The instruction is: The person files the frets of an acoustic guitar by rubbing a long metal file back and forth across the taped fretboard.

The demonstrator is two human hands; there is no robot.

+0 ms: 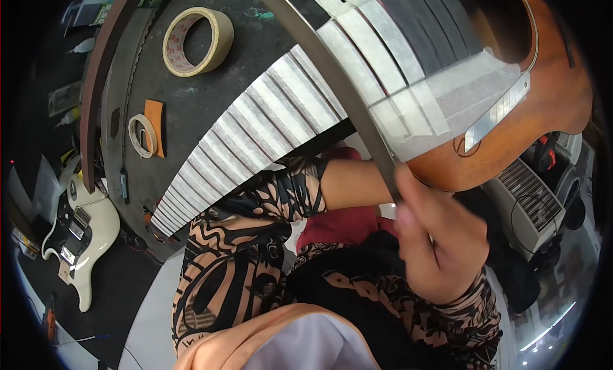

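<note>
My right hand [444, 242] is closed with thumb and fingers around the near end of a long dark flat metal bar [357, 102]. The bar runs away from me across an acoustic guitar [460, 162], over the taped upper end of its neck. Strips of masking tape cover the fretboard [255, 134] between the frets, and more tape lies over the body around the soundhole. A slotted metal plate [498, 114] rests on the taped guitar top. My left forearm [357, 186], in a patterned sleeve, reaches beneath the neck; its hand is hidden.
A large roll of masking tape [223, 45] and a smaller roll [133, 135] with an orange strip [157, 109] lie on the dark bench. Long curved bars [90, 108] lie left. A white electric guitar [101, 226] is beyond; a grey ribbed unit [527, 194] stands right.
</note>
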